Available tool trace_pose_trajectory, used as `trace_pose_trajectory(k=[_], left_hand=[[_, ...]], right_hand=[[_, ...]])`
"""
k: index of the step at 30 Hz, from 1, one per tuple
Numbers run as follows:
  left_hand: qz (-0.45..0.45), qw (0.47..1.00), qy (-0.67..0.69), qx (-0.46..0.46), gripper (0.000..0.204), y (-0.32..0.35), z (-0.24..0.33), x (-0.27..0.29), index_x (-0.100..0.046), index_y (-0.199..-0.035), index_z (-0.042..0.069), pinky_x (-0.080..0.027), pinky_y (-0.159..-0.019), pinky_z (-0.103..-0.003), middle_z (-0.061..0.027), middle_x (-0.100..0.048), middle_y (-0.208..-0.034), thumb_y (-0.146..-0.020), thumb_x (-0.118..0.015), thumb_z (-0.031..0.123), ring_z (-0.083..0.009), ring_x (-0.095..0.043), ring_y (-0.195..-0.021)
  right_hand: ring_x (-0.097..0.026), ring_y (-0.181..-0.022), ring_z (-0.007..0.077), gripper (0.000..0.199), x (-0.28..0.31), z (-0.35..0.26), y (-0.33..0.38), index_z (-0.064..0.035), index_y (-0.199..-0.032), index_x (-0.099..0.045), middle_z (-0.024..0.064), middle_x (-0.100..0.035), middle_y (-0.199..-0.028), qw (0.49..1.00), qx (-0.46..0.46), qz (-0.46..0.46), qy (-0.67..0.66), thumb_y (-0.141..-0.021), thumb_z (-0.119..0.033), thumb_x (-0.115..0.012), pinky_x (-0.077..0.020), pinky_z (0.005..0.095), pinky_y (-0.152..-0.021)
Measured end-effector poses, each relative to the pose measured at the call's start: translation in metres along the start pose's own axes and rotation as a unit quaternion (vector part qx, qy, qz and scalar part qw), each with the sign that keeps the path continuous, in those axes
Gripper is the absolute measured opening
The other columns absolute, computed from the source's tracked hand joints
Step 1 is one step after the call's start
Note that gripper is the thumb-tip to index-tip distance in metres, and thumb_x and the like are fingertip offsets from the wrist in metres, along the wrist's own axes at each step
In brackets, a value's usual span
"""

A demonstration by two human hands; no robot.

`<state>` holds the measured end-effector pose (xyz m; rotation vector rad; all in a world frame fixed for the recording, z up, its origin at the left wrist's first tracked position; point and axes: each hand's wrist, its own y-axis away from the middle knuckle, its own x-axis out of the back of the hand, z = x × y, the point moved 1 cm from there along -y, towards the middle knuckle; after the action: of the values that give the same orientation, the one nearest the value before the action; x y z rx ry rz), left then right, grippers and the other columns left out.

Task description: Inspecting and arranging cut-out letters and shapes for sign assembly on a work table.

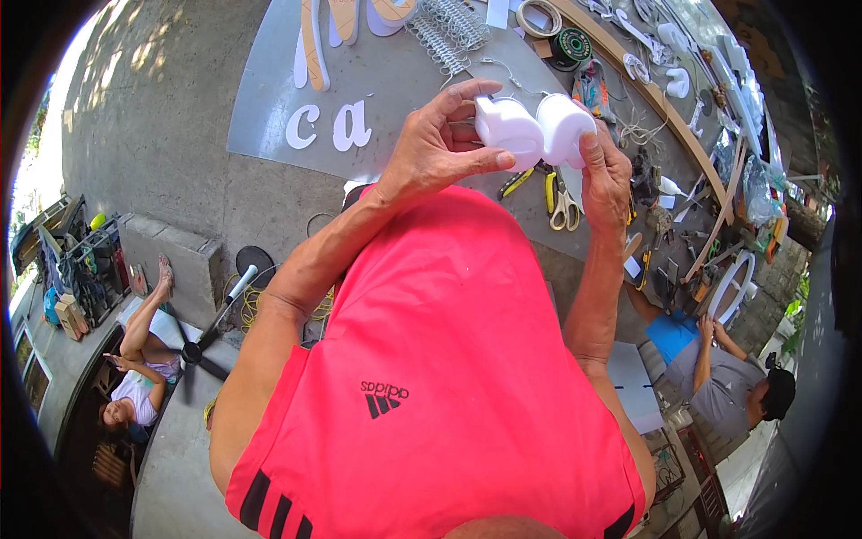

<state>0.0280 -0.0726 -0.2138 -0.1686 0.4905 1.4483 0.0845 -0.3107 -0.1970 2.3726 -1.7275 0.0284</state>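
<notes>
Over the far side of the work sheet, my left hand (435,148) grips a white, rounded, deep-sided piece (510,130) between thumb and fingers. A similar white curved piece (562,124) sits in my right hand (606,175), with the thumb on its face. The two are side by side, close together; whether they are joined I cannot tell. Below them, scissors with beige handles (564,214) and a yellow-and-black tool (516,182) lie on the sheet. Two white cut-out letters (351,126) rest left of my left hand.
Wire coils (449,31), a tape roll (539,18) and a green-black spool (569,47) lie at the back. Tools and white offcuts crowd the right, along a long brown strip (664,103). One person (732,386) works at right; another (139,395) reclines at left, near a fan (191,352).
</notes>
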Motion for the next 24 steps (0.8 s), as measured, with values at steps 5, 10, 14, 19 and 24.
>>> trace_pose_trajectory(k=[5,10,14,19,24], left_hand=[[0.001,1.000,0.002,0.006,0.074,0.000,0.000,0.000,-0.045,-0.142,0.005,-0.056,-0.097,-0.040,-0.0148,-0.064,-0.125,-0.079,-0.084,0.007,-0.0247,-0.065,-0.114],[-0.006,1.000,0.009,-0.010,0.070,-0.001,-0.007,0.003,-0.046,-0.141,0.003,-0.056,-0.096,-0.039,-0.0147,-0.064,-0.123,-0.081,-0.082,0.006,-0.0245,-0.065,-0.114],[0.001,0.998,0.045,0.038,0.065,-0.005,-0.007,0.004,-0.047,-0.140,-0.001,-0.058,-0.093,-0.038,-0.0156,-0.065,-0.121,-0.084,-0.080,0.010,-0.0249,-0.066,-0.113],[0.012,0.995,0.076,0.061,0.060,-0.010,-0.016,0.011,-0.047,-0.137,-0.008,-0.063,-0.085,-0.043,-0.0193,-0.066,-0.118,-0.088,-0.075,0.011,-0.0290,-0.069,-0.106],[0.005,0.981,0.128,0.144,0.049,-0.019,-0.031,0.026,-0.050,-0.131,-0.012,-0.064,-0.082,-0.044,-0.0218,-0.065,-0.118,-0.093,-0.068,0.013,-0.0313,-0.071,-0.100]], right_hand=[[-0.057,-0.113,0.0154,0.045,0.000,-0.002,0.001,-0.0017,-0.130,-0.064,0.0074,-0.063,-0.126,1.000,0.000,0.005,0.023,-0.101,-0.035,-0.059,-0.0454,0.0295,-0.097],[-0.058,-0.104,0.0125,0.043,-0.004,-0.005,0.001,-0.0016,-0.127,-0.067,0.0049,-0.065,-0.115,0.999,0.014,0.020,0.023,-0.101,-0.035,-0.060,-0.0458,0.0281,-0.091],[-0.055,-0.086,0.0088,0.039,0.004,0.007,-0.001,0.0015,-0.108,-0.072,0.0009,-0.063,-0.094,0.998,-0.034,0.016,0.041,-0.100,-0.036,-0.062,-0.0428,0.0253,-0.074],[-0.053,-0.075,0.0099,0.045,0.001,0.007,-0.005,0.0020,-0.093,-0.070,0.0014,-0.061,-0.082,0.996,-0.073,0.001,0.051,-0.100,-0.042,-0.059,-0.0408,0.0258,-0.067],[-0.059,-0.062,0.0119,0.053,0.001,0.015,-0.010,0.0032,-0.092,-0.070,0.0073,-0.065,-0.074,0.987,-0.151,-0.047,0.000,-0.101,-0.047,-0.055,-0.0482,0.0263,-0.058]])
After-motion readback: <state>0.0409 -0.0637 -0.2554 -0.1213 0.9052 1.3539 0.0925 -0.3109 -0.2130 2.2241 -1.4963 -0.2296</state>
